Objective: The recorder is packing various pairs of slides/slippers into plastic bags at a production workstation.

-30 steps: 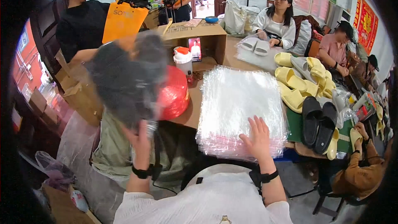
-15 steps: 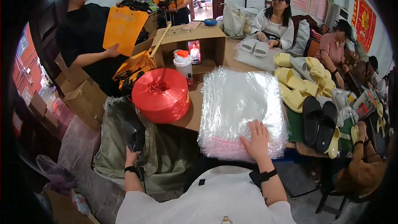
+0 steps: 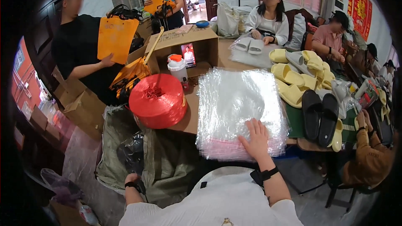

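My right hand (image 3: 255,139) lies with fingers spread on a thick stack of clear plastic bags (image 3: 234,96), whose near edges look pink. Low on the left, my left hand (image 3: 133,178) is curled at the near end of a clear plastic bag with a dark item inside (image 3: 130,152). That bag sits within the mouth of a large olive woven sack (image 3: 109,142). The fingers of my left hand are partly hidden. Just beyond the sack, a big red roll of plastic twine (image 3: 158,100) rests on the table edge.
Yellow slippers (image 3: 289,75) and black slippers (image 3: 320,115) lie right of the stack. Behind the twine stand a white bottle (image 3: 177,68), a phone (image 3: 188,55) and an open cardboard box (image 3: 205,42). A person (image 3: 79,46) holds an orange bag (image 3: 117,39); others sit around the table.
My left hand has moved down and nearer to me, and the bagged dark item has sunk lower into the sack. My right hand stays on the stack. The whole view has shifted slightly.
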### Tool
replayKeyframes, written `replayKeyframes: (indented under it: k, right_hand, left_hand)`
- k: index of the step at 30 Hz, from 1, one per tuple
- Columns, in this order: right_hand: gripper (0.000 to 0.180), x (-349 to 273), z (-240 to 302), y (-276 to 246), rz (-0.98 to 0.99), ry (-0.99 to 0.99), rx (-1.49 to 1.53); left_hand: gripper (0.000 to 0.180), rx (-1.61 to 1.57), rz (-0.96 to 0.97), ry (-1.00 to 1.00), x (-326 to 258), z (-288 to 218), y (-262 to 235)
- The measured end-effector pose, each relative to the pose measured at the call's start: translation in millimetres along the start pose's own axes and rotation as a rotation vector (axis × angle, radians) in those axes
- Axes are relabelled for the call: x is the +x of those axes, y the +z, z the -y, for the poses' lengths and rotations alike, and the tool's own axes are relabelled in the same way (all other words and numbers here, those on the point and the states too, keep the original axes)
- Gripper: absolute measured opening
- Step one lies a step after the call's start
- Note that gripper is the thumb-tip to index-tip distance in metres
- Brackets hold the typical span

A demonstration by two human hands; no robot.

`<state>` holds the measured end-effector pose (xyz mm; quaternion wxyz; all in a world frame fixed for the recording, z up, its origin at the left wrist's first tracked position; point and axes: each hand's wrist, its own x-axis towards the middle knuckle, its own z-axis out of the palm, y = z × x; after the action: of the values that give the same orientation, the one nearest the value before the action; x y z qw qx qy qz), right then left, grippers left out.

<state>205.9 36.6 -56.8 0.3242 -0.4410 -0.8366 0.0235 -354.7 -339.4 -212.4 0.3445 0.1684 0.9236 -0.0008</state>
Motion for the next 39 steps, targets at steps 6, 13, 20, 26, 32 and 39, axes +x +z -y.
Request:
replayKeyframes:
  k: [6, 13, 20, 26, 32, 39]
  right_hand:
    - [0.067, 1.4, -1.3, -0.6, -0.007, -0.008, -0.023]
    - [0.067, -2.3, -4.2, -3.3, 0.008, 0.011, -0.03]
    - [0.069, 1.4, 1.2, 7.0, 0.067, 0.081, -0.03]
    - [0.069, -3.7, -3.5, -0.4, 0.012, 0.038, -0.012]
    - [0.049, -1.5, -27.4, -43.7, -0.206, 0.132, 0.425]
    - [0.051, 7.9, -165.2, -136.3, -0.399, 0.665, -0.527]
  left_hand:
    - [0.047, 0.271, -0.428, -0.143, -21.5, -44.4, -26.1]
    - [0.041, -0.318, -0.797, 0.888, -247.8, -277.7, -98.5]
    - [0.047, -0.088, -0.541, 1.758, -300.2, -420.2, -10.3]
    - [0.053, 0.061, -0.523, 1.644, -242.1, -468.2, 50.2]
    - [0.056, -0.036, -0.465, 1.638, -236.3, -467.1, 57.8]
    - [0.058, -0.042, -0.501, 1.596, -233.8, -458.8, 55.0]
